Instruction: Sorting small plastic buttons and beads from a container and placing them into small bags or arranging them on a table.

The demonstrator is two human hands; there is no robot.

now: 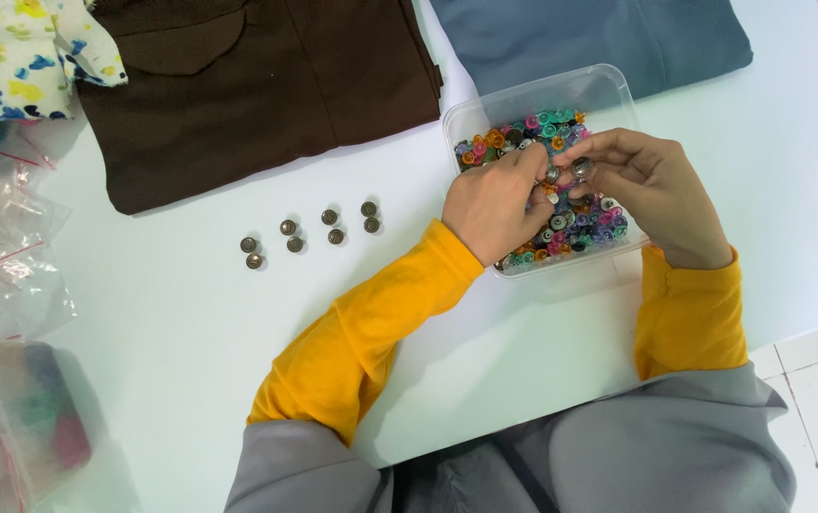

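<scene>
Both hands meet over the clear box (608, 90) of coloured buttons near the far right edge of the tabletop (190, 332). The right hand (660, 190) pinches a metal button (582, 168) in its grip; the left hand (494, 204) pinches another (553, 175) just beside it. Both hands are equally near.

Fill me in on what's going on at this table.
A person in yellow sleeves has both hands over a clear plastic box full of colourful buttons. The left hand and right hand each pinch a small metal button. Eight more metal buttons lie in pairs on the white table. Folded brown cloth and blue cloth lie beyond.
</scene>
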